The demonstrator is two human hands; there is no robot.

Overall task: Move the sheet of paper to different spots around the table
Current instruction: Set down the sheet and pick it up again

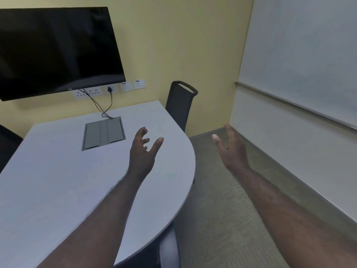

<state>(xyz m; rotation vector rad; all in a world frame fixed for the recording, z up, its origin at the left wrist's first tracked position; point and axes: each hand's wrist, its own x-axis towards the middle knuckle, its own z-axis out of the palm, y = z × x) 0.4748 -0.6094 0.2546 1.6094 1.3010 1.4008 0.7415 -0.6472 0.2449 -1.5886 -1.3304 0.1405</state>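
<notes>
No sheet of paper shows in the head view. My left hand (144,151) hovers over the right part of the pale grey table (58,180), fingers spread and relaxed, holding nothing. My right hand (231,147) is raised beyond the table's rounded right edge, above the carpet, palm turned inward with fingers loose and empty. Both forearms reach in from the bottom of the view.
A grey cable hatch (104,133) is set into the table top, with black cables running up to wall sockets. A dark monitor (58,51) hangs on the yellow wall. A black chair (180,105) stands at the table's far right side. A whiteboard (301,60) covers the right wall.
</notes>
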